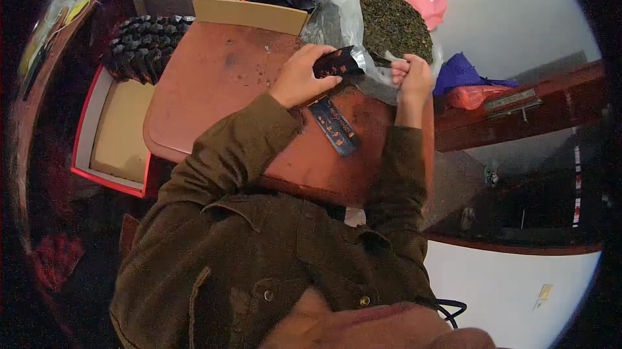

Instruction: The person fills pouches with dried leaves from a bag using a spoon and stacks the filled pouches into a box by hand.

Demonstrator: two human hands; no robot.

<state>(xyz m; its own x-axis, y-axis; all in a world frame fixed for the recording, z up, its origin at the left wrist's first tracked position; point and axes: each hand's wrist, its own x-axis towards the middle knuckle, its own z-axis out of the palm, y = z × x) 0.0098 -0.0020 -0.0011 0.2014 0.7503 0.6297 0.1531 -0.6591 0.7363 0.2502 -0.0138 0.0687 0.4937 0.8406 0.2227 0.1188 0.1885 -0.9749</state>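
Observation:
My left hand (pixel 303 76) is wrapped round a black foil pouch (pixel 338 63) with orange print. The pouch lies tilted, its silvery open mouth facing right. Close by on the right, my right hand (pixel 413 80) is closed on what looks like a small white spoon (pixel 392 57), partly hidden by the fingers. Its tip reaches the near edge of a heap of dried green-brown leaves (pixel 395 25) in a clear plastic bag (pixel 350 12). Below the left hand, a second printed black pouch (pixel 334 126) lies flat on the brown table (pixel 220 90).
A cardboard box (pixel 249 15) of black pouches stands at the table's far edge. To the left, a red-edged box (pixel 123 130) has several filled black pouches (pixel 146 48) at its far end. Pink plastic (pixel 427 0) and blue and red bags (pixel 470 74) are at the right.

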